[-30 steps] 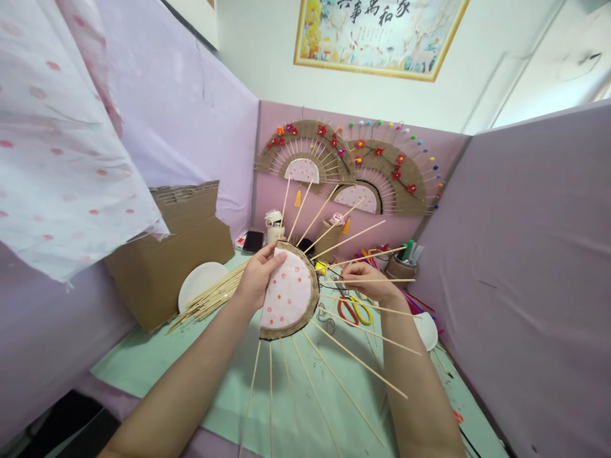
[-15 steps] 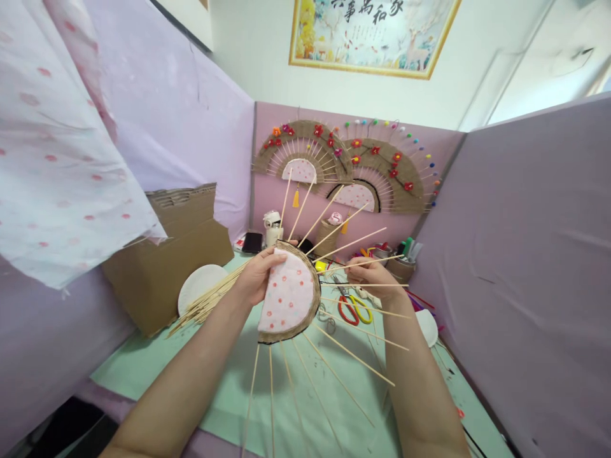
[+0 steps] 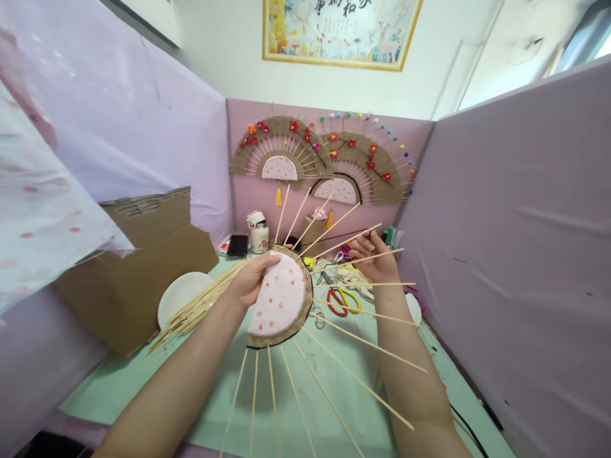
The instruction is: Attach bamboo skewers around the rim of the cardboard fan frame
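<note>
My left hand grips the straight edge of a half-round fan, thumb on its face. White cloth with red dots covers the middle, bordered by a band of brown twine and a thin black outer edge. Several thin bamboo sticks spread out from the curved rim. On the right, among the stick ends, my right hand is raised with thumb and fingers pinched on a dark cord. The cord stretches leftward behind the sticks toward the rim; where it ends is hard to make out.
Scissors with red and yellow handles lie on the green tabletop. A bundle of sticks rests by a white paper plate and cardboard. Behind are a phone, a bottle and two finished fans on the pink panel.
My right hand has risen away from the rim, drawing the dark cord out. The fan stays in my left hand. The whole view has shifted, with the background sliding left.
</note>
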Motion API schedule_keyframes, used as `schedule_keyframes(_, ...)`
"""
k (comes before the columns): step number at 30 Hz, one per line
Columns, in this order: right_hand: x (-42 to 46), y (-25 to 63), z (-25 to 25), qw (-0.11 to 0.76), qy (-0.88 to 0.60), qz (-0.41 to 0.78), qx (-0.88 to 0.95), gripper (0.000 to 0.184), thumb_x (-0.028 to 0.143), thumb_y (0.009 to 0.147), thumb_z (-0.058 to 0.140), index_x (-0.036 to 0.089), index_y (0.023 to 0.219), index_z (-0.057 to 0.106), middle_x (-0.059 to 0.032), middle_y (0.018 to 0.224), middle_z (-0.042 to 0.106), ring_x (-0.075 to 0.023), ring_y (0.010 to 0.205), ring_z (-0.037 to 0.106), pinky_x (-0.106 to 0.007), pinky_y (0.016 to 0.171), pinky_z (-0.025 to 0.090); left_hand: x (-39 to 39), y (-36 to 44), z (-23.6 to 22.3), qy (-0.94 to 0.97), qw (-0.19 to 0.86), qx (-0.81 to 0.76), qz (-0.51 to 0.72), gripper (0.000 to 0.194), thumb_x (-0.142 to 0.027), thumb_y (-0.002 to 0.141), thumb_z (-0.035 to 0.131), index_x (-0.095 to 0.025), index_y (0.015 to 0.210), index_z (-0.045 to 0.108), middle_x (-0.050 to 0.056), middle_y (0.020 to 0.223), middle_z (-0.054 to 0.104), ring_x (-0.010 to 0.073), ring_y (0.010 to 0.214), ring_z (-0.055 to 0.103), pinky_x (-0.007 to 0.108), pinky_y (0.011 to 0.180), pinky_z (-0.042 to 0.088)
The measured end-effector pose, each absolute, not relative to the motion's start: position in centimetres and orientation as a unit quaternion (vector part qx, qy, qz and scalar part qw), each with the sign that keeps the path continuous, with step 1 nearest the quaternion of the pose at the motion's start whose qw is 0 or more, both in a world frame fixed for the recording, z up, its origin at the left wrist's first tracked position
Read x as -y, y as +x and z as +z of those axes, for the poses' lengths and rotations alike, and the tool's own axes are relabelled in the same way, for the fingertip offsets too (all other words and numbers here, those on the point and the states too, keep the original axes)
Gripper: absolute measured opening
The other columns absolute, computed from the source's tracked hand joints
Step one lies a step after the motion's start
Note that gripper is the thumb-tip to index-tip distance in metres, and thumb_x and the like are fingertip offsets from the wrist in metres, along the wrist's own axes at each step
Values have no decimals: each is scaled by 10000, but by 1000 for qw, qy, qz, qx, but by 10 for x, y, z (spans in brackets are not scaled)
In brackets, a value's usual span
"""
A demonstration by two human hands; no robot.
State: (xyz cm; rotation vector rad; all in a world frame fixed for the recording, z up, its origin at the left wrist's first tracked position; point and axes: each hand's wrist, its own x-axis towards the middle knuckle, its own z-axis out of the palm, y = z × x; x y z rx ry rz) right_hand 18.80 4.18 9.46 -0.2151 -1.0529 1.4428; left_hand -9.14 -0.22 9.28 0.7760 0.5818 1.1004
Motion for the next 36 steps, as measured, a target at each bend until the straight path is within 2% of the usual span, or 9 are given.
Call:
schedule_keyframes(4,-43,196,96,646,-118,605,451,81,316,852,562,256,852,616,64,511,322,-63,442,308,-175,428,335,-3,-89,84,339,759,-288,475,103,-42,756,543,-89,742,633,79,663,696,166,568,660,267,593,535)
schedule_keyframes(10,-50,203,94,673,-119,596,423,105,260,818,610,244,920,627,88,492,384,-30,430,364,-137,425,360,-6,-85,67,320,774,-325,438,117,-49,780,519,-91,732,617,94,671,700,180,588,674,285,620,547)
schedule_keyframes(15,-57,205,89,700,-145,574,399,140,182,774,642,261,889,628,70,722,638,-20,562,530,-124,468,408,-8,-82,59,326,773,-323,438,80,-59,774,545,-100,747,608,88,680,704,176,588,675,278,615,548)
schedule_keyframes(20,-59,206,86,722,-146,560,379,163,143,787,600,274,877,636,58,921,699,-61,780,621,-156,572,468,-9,-82,53,327,782,-315,427,60,-67,768,557,-99,764,608,93,708,711,181,621,684,284,644,554)
schedule_keyframes(24,-53,204,90,728,-127,552,387,141,181,799,595,281,888,642,62,930,698,-52,716,594,-161,564,454,-10,-82,51,326,779,-311,435,65,-58,759,561,-103,763,607,92,702,711,186,615,685,287,635,555)
schedule_keyframes(28,-50,206,91,713,-136,548,417,52,295,792,627,272,838,634,56,762,660,-42,534,475,-165,465,388,-11,-85,51,313,780,-313,442,79,-46,752,561,-106,756,612,92,696,711,185,610,685,287,643,555)
schedule_keyframes(32,-57,213,85,678,-193,573,418,209,424,750,660,228,723,591,58,553,505,-53,444,378,-186,401,316,-14,-91,55,291,778,-329,449,79,-65,770,546,-86,768,622,116,711,713,197,629,690,293,663,553)
schedule_keyframes(36,-69,213,72,643,-262,584,421,294,456,677,718,206,677,563,90,439,325,-51,382,271,-194,364,237,-16,-100,60,285,758,-321,491,84,-54,763,545,-72,767,627,106,683,708,184,594,679,289,644,555)
